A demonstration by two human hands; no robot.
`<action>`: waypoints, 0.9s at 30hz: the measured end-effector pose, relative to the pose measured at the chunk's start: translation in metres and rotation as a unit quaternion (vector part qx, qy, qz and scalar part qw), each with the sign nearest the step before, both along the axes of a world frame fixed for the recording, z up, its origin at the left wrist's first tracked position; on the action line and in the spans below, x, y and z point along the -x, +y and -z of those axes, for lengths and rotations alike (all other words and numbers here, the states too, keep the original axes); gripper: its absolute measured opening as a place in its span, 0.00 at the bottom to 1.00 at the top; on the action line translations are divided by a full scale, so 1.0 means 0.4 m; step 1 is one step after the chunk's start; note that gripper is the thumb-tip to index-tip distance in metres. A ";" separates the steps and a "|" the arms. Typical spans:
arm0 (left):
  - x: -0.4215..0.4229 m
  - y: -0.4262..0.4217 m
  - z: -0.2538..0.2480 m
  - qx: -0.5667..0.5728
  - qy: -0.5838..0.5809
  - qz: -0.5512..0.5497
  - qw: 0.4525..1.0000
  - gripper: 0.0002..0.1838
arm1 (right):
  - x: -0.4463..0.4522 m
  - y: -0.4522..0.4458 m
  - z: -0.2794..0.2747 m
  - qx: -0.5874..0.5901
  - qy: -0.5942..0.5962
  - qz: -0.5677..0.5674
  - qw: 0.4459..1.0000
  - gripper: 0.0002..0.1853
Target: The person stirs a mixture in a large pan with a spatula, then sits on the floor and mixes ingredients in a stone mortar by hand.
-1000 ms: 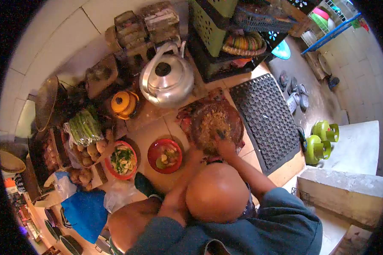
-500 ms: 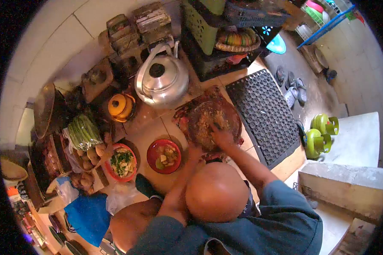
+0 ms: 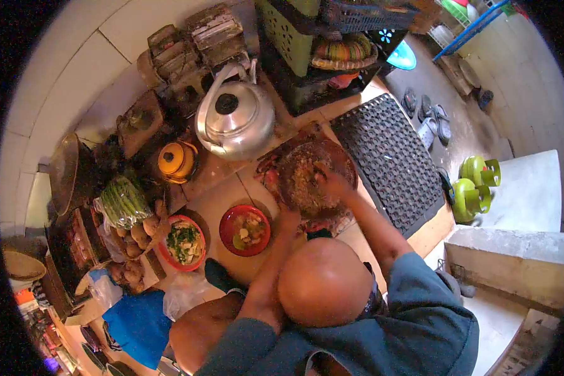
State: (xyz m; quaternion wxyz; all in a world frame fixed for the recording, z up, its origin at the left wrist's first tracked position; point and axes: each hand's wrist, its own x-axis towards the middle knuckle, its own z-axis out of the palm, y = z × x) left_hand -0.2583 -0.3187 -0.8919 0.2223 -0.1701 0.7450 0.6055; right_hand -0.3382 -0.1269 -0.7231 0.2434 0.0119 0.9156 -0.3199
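Note:
A wide, dark round mortar (image 3: 352,166) stands on the tiles in front of me, with a coarse brown paste (image 3: 306,182) spread inside. My right hand (image 3: 333,185) reaches into it from the right, fingers curled down over the paste; whatever is in them is too small and dark to make out. Against the near left rim rests my left hand (image 3: 287,219), its fingers partly hidden and blurred. To its left is a red plate (image 3: 264,243) with pale, cut food pieces. Beyond that, another red-rimmed plate (image 3: 200,258) carries chopped greens and pale chunks.
A large aluminium kettle (image 3: 241,128) and a small orange pot (image 3: 174,161) stand behind the plates. Bagged green vegetables (image 3: 124,202) lie at left. A black rubber mat (image 3: 388,166) borders the mortar's right side. Two green gas cylinders (image 3: 469,199) stand farther right.
My right hand has moved slightly up and rightward inside the mortar, its fingers more drawn in. My left hand stays by the rim. The whole view has shifted a little.

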 end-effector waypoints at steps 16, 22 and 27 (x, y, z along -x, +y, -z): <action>0.009 0.015 -0.012 -0.005 0.004 -0.017 1.000 0.27 | 0.183 0.028 -0.021 0.041 -0.119 -0.079 0.989 0.27; 0.006 0.015 0.000 -0.011 -0.005 -0.017 1.000 0.26 | -0.112 -0.073 0.030 -0.244 0.267 -0.090 0.928 0.26; 0.016 0.016 -0.009 -0.009 0.003 -0.010 1.000 0.26 | 0.084 0.032 0.004 0.099 -0.238 -0.012 0.966 0.26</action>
